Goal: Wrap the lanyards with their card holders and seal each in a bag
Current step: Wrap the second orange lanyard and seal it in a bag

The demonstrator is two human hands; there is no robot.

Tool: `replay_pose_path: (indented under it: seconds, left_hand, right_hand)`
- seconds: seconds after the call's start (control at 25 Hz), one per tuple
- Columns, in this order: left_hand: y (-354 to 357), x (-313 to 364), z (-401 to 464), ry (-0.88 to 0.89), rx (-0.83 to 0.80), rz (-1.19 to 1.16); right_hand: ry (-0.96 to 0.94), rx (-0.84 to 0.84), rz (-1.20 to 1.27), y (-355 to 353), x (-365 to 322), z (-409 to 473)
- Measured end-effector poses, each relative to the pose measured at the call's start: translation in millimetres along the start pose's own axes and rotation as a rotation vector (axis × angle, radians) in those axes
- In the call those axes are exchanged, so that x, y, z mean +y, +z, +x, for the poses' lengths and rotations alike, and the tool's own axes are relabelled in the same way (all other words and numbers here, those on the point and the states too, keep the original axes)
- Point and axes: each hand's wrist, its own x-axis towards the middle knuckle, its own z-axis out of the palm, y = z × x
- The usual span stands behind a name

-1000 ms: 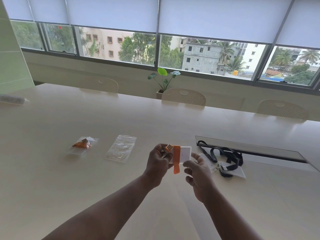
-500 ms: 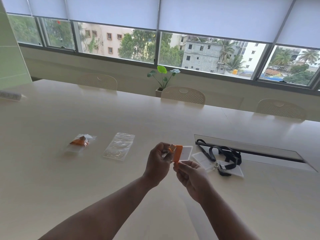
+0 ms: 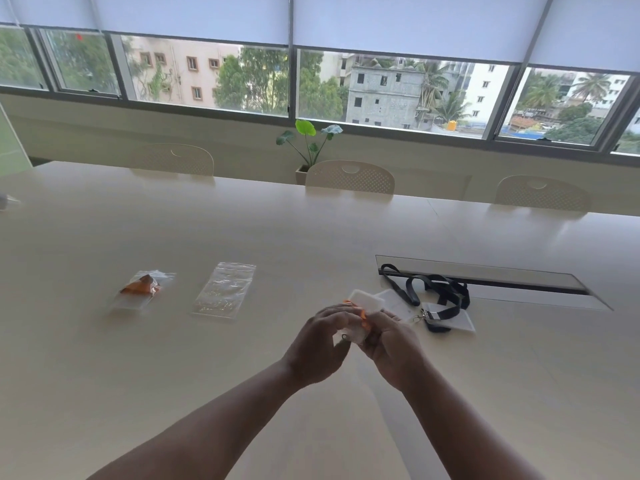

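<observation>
Above the table, my left hand (image 3: 320, 344) and my right hand (image 3: 393, 349) together hold a clear card holder (image 3: 365, 301) with an orange lanyard (image 3: 362, 315) wound on it; only a sliver of orange shows between the fingers. A black lanyard (image 3: 440, 294) with its card holders (image 3: 453, 322) lies to the right on the table. To the left lie an empty clear bag (image 3: 225, 289) and a bag holding an orange lanyard (image 3: 142, 289).
The pale table (image 3: 173, 375) stretches wide around my arms. A cable slot with a lid (image 3: 485, 278) runs behind the black lanyard. Three chairs (image 3: 349, 176) stand along the far edge, with a potted plant (image 3: 308, 143) and windows beyond.
My hands have closed together around the card holder. The orange lanyard end that hung free a second ago is now wound in and mostly hidden between my fingers.
</observation>
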Motion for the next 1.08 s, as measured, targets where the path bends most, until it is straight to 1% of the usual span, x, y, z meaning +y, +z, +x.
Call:
replay_pose_path:
  seconds: [0.08, 0.12, 0.28, 0.44, 0.68, 0.8, 1.08]
  left_hand:
    - [3, -2, -6, 0.006, -0.09, 0.05]
    - [5, -2, -8, 0.0, -0.099, 0.077]
    - [13, 0, -11, -0.019, -0.033, 0.218]
    - [13, -2, -8, -0.006, -0.047, 0.348]
    - [15, -7, -10, 0.224, -0.019, 0.546]
    - [13, -13, -13, 0.251, -0.042, 0.564]
    - [20, -17, -19, 0.166, -0.061, 0.482]
  right_hand:
    - [0.007, 0.029, -0.012, -5, 1, 1]
    - [0.017, 0.04, -0.01, -7, 1, 1]
    - [0.05, 0.034, -0.005, -11, 7, 2]
    - [0.085, 0.062, -0.042, -17, 9, 2]
    - [0.1, 0.061, -0.061, -18, 12, 2]
    - [0.095, 0.08, -0.111, -19, 12, 2]
    - [0.082, 0.096, -0.171, -23, 13, 4]
